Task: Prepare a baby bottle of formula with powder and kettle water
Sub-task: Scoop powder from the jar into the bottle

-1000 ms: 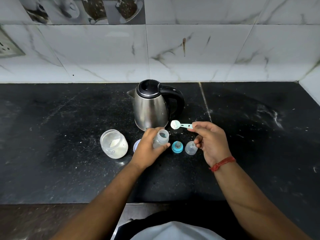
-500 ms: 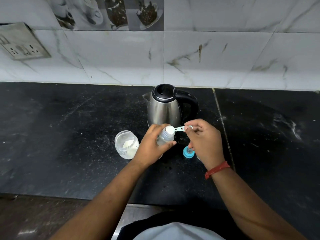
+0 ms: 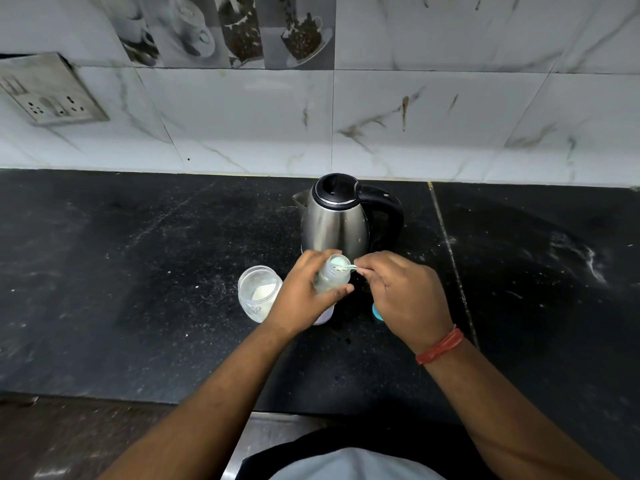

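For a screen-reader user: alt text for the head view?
A left hand holds a small baby bottle while the right hand tips a scoop over its mouth. A steel kettle stands behind; an open powder jar sits left.

Brushed-steel kettle (image 3: 334,226) w/ glossy black plastic lid, clear plastic bottle (image 3: 330,278), polished stone counter (image 3: 138,271)

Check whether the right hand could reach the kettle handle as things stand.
Probably yes: the kettle handle stands unobstructed just beyond the right hand, but its fingers pinch the scoop over the bottle.
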A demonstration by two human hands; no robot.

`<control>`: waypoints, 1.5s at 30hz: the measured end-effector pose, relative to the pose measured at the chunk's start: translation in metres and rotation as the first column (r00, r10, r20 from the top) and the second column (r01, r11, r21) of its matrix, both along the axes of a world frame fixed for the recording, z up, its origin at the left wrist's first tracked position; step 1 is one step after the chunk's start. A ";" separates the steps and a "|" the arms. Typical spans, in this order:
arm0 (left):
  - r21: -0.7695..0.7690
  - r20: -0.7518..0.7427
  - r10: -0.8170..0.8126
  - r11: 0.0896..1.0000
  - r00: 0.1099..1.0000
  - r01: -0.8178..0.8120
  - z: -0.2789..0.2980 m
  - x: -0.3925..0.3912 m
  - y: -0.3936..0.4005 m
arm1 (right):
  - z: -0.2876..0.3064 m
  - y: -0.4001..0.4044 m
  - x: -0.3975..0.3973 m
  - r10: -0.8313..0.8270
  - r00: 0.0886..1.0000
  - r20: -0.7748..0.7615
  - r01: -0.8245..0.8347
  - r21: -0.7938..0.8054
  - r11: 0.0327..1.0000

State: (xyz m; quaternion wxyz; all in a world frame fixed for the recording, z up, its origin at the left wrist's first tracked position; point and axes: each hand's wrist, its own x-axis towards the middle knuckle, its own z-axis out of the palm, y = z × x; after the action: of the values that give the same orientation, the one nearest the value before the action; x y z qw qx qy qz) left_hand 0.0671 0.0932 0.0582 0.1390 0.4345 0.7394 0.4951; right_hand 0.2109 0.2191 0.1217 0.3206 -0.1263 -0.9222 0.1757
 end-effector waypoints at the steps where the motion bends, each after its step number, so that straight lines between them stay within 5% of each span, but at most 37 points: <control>1: -0.002 0.007 -0.006 1.000 1.000 0.006 0.000 0.000 0.000 | -0.001 0.000 0.000 0.004 1.000 0.008 -0.004 0.004 1.000; 11: -0.015 0.010 -0.036 0.999 0.999 0.036 0.002 0.003 -0.003 | -0.006 -0.003 0.003 0.004 1.000 -0.010 -0.004 0.023 1.000; 16: -0.032 0.055 -0.032 0.999 0.998 0.034 -0.002 0.006 0.002 | -0.002 0.000 0.011 -0.121 0.986 -0.110 0.098 -0.199 0.975; 22: -0.082 0.111 -0.032 0.996 0.993 0.041 -0.010 0.011 0.010 | 0.004 0.009 0.021 -0.318 0.939 -0.135 0.128 -0.720 0.682; 27: -0.197 0.130 -0.037 0.978 0.991 0.062 -0.024 0.014 0.020 | -0.006 0.016 0.030 -0.428 0.899 -0.093 0.131 -0.876 0.465; 45: -0.268 0.156 -0.016 0.962 0.988 0.058 -0.042 0.020 0.019 | -0.013 0.029 0.043 -0.496 0.868 -0.038 0.150 -0.930 0.334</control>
State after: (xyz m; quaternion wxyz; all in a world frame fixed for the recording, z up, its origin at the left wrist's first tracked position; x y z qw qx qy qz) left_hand 0.0874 0.1118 0.0163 0.2626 0.3862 0.7793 0.4178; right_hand 0.2537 0.2482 0.1084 0.3713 -0.4324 -0.5670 0.5947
